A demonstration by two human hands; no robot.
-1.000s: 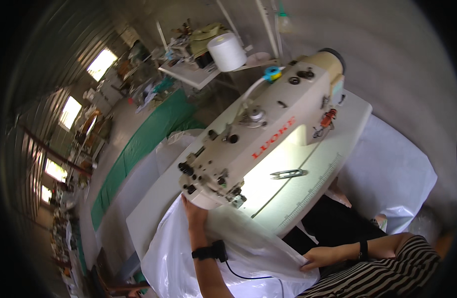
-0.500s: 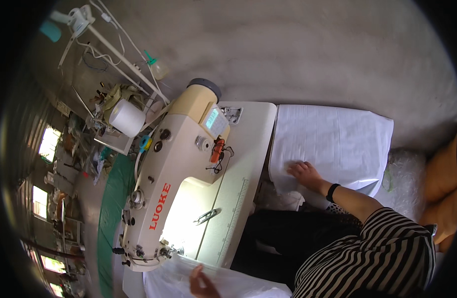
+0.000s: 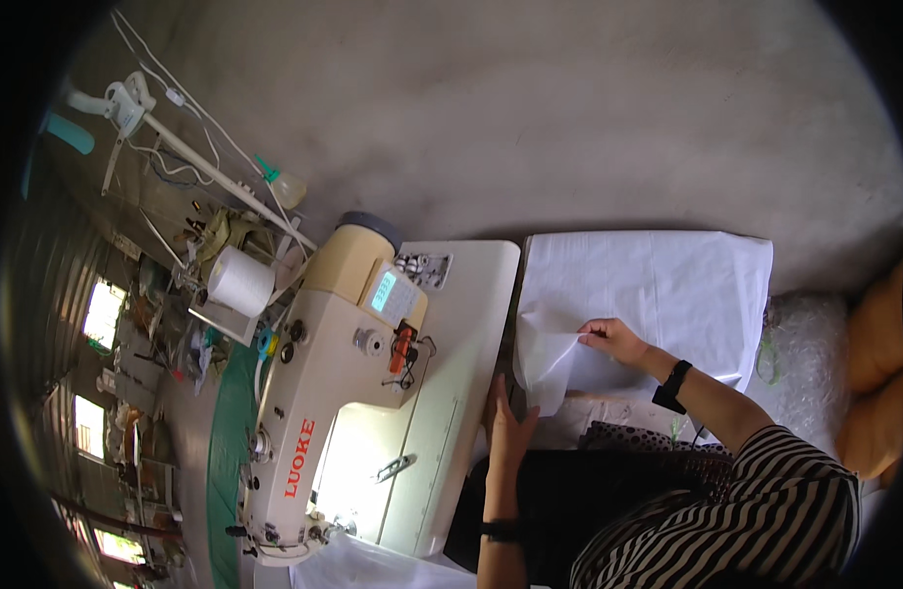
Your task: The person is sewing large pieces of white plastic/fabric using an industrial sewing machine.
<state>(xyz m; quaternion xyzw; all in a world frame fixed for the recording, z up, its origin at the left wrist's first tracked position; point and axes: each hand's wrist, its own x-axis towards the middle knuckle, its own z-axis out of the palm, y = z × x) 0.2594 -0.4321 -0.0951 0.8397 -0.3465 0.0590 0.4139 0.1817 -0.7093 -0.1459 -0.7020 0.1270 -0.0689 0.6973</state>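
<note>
My right hand (image 3: 616, 341) pinches the edge of a thin white sheet (image 3: 546, 365), whose near-left corner is lifted and folded up off a white stack (image 3: 658, 280). Close by, my left hand (image 3: 511, 430) is held up between the machine table and the stack, fingers extended and thumb apart, beside the sheet's lower tip. Whether its thumb touches the sheet is hard to tell. On the left stands a cream sewing machine (image 3: 319, 393) with its lamp lit. Another white sheet (image 3: 373, 567) lies by its needle end, at the lower edge.
Thread snips (image 3: 395, 468) lie on the machine table (image 3: 461, 334). A white thread cone (image 3: 240, 281) stands behind the machine, under a slanting pole (image 3: 221, 177). Crumpled clear plastic (image 3: 810, 358) sits right of the stack, with orange-brown padded forms (image 3: 878, 334) further right.
My left hand has come up from the needle area to the stack's near-left corner. My right hand, which lay over the stack, now grips and raises a sheet edge. The view has shifted.
</note>
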